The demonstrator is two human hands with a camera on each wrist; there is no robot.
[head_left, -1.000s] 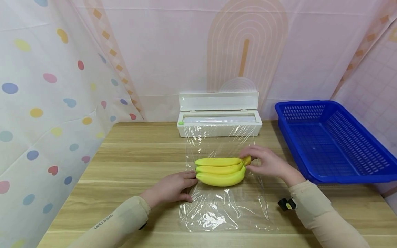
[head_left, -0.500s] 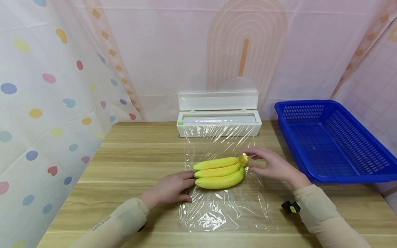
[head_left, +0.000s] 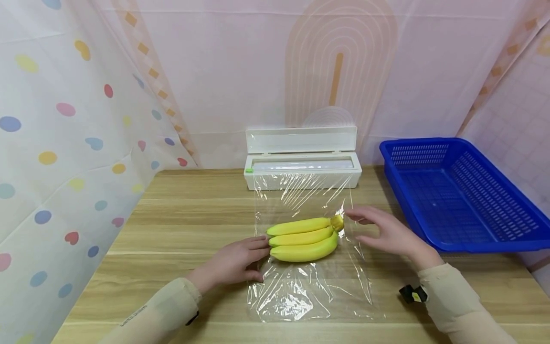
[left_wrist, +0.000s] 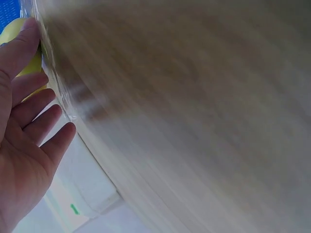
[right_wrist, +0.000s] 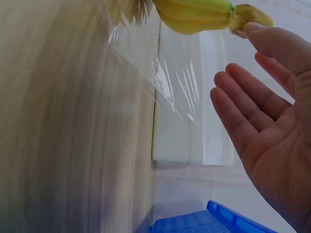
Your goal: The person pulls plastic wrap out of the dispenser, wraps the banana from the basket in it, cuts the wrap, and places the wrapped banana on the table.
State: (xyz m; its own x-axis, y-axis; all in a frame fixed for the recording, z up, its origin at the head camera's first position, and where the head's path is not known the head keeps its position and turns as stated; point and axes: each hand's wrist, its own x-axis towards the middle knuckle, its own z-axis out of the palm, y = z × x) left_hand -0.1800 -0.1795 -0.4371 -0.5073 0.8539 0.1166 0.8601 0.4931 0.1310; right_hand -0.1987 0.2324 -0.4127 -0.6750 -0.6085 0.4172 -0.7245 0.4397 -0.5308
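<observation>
A bunch of three yellow bananas (head_left: 302, 240) lies on a sheet of clear cling film (head_left: 292, 296), its stem end to the right. From a white box (head_left: 302, 180) with its lid raised, the film runs forward over the wooden table. My left hand (head_left: 236, 260) is at the banana tips, fingers loosely extended; whether they touch cannot be told. Right of the stem, my right hand (head_left: 388, 231) is held apart from the bunch with its fingers spread. In the right wrist view, that hand (right_wrist: 272, 111) is bare and relaxed near the gold-brown stem (right_wrist: 249, 20).
A blue plastic basket (head_left: 455, 205) with perforated sides stands at the right of the table. A green slider (head_left: 249, 170) sits at the left end of the box. Behind the table (head_left: 180, 229) hang patterned cloths (head_left: 223, 86).
My right hand has let go of the banana stem and moved right. The bunch has shifted slightly left and turned a little. My left hand has stayed nearly still.
</observation>
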